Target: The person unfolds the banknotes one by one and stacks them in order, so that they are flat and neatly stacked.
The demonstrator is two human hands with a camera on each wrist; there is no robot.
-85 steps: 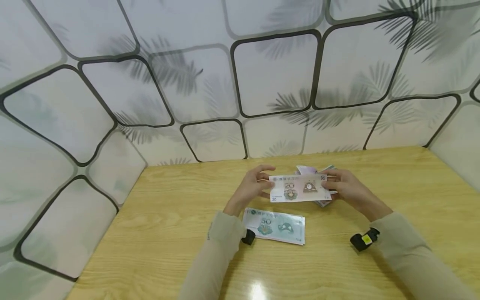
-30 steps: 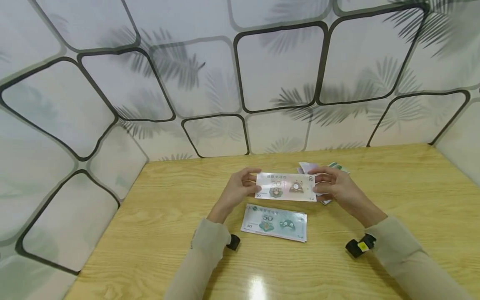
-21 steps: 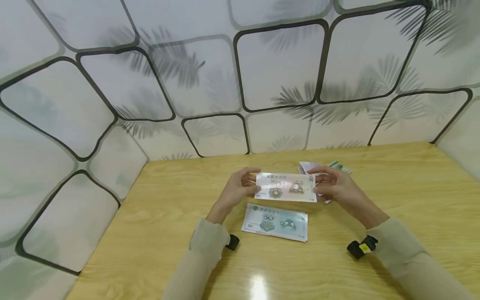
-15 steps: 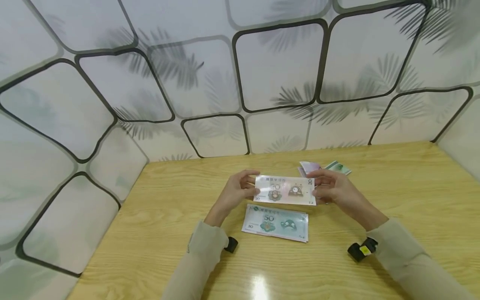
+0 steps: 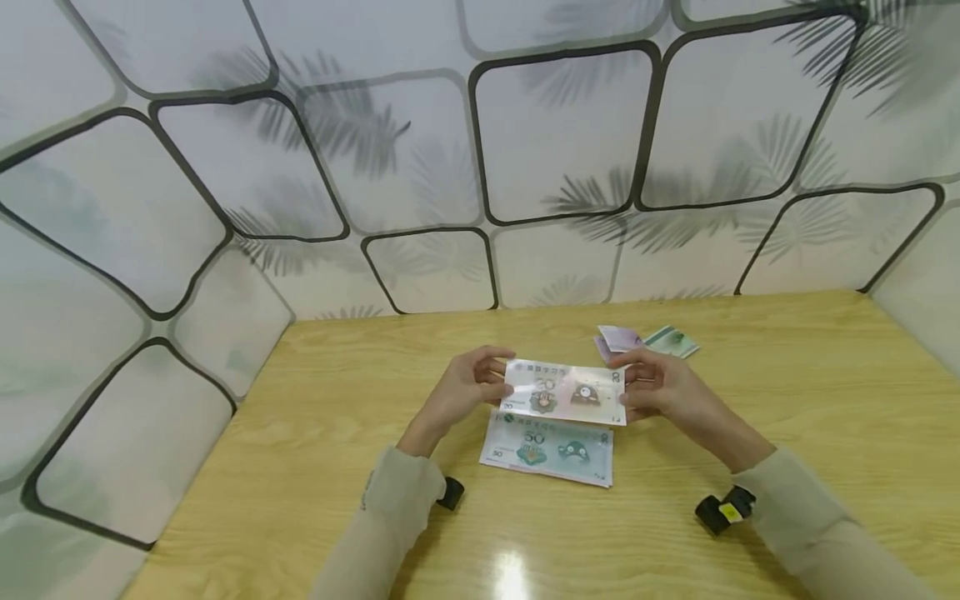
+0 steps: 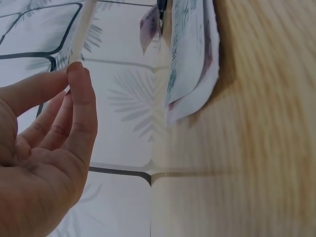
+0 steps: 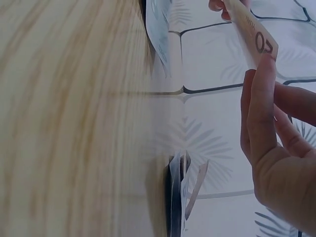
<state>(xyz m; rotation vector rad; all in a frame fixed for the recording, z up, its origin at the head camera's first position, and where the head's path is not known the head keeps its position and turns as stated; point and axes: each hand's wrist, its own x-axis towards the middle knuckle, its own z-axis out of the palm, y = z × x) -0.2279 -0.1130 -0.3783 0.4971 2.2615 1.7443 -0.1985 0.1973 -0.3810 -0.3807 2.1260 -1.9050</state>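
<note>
Both hands hold up a pale pinkish play banknote (image 5: 564,392) marked 20, stretched between them above the table. The left hand (image 5: 467,392) pinches its left end between thumb and fingers, as the left wrist view also shows. At the other end, the right hand (image 5: 667,387) pinches the short edge; in the right wrist view the 20 note (image 7: 252,37) stands tilted at the fingertips. Just below it in the head view lies a small stack of green play banknotes (image 5: 547,454) marked 50, whose upper edge the 20 note overlaps. In the left wrist view the stack's ends (image 6: 195,74) curl up slightly.
Behind the right hand lies a loose pile with a folded purple note (image 5: 619,340) and a green note (image 5: 673,342). The wooden table (image 5: 337,400) meets a patterned wall (image 5: 555,142) at the back. A black wrist camera (image 5: 723,510) hangs below the right cuff.
Both hands have moved left and toward the person with the 20 note, from in front of the loose pile to above the 50 stack. The pile's purple and green notes show more now.
</note>
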